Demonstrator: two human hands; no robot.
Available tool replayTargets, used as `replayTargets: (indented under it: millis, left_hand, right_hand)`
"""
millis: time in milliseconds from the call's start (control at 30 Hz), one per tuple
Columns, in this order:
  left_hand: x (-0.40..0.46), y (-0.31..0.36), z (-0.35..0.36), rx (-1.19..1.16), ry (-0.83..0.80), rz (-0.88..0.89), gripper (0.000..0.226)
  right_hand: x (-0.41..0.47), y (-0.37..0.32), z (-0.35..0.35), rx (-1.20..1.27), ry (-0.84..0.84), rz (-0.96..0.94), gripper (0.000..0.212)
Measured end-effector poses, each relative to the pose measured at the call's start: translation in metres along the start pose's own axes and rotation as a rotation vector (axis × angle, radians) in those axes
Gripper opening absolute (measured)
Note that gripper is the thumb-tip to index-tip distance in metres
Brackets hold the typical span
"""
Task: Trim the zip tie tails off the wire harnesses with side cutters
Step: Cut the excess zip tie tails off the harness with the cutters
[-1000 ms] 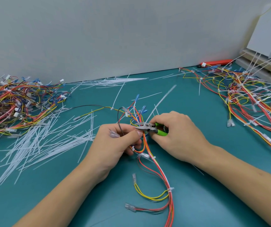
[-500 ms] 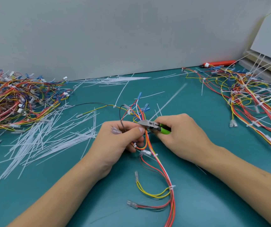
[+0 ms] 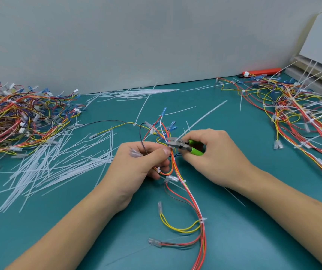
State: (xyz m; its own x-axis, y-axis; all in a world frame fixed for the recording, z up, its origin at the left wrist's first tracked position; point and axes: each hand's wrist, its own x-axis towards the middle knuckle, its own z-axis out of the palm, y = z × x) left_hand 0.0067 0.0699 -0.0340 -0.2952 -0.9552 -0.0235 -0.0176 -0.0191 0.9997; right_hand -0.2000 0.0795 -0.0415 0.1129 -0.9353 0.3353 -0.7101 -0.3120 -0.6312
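Trimming is mid-cut: left hand (image 3: 136,164) pinches the wire harness (image 3: 190,193) at table centre, right hand (image 3: 212,152) grips green-handled side cutters (image 3: 183,146), whose nose meets a zip tie tail (image 3: 201,119) pointing toward one o'clock, needing a squeeze next.

Your wire harness (image 3: 187,193) lies on the table (image 3: 253,230) between your forearms; cut zip tie tails (image 3: 55,168) lie left, harness piles (image 3: 16,117) far left and right (image 3: 300,114).
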Motion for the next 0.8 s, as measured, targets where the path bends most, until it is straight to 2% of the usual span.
replayTargets:
  millis: [67, 167, 333, 567, 667, 733, 800]
  left_hand:
    - [0.0, -0.0006, 0.0002, 0.009, 0.0, 0.011, 0.019]
    - [0.0002, -0.0013, 0.001, 0.017, -0.001, 0.023, 0.021]
    - [0.0002, -0.0017, 0.0008, 0.005, -0.006, 0.032, 0.009]
    - [0.0001, -0.0015, 0.0016, 0.017, -0.011, 0.04, 0.01]
    - [-0.0002, -0.0005, 0.0013, 0.026, -0.001, 0.031, 0.017]
    - [-0.0007, 0.0006, 0.0013, 0.027, -0.003, 0.022, 0.016]
    - [-0.001, 0.0012, 0.0009, 0.009, 0.002, 0.012, 0.014]
  right_hand:
    - [-0.0002, -0.0012, 0.0003, -0.045, -0.05, -0.011, 0.014]
    - [0.0002, -0.0009, -0.0007, -0.045, -0.056, -0.01, 0.013]
    - [-0.0011, -0.0022, -0.0003, -0.056, -0.062, -0.003, 0.009]
    - [-0.0021, -0.0016, 0.0003, -0.217, -0.03, 0.025, 0.011]
    - [-0.0036, -0.0008, 0.0019, -0.168, 0.027, 0.034, 0.011]
    - [-0.0025, -0.0011, 0.002, -0.139, 0.065, 0.005, 0.003]
    - [-0.0002, -0.0016, 0.0003, -0.099, 0.084, 0.004, 0.005]
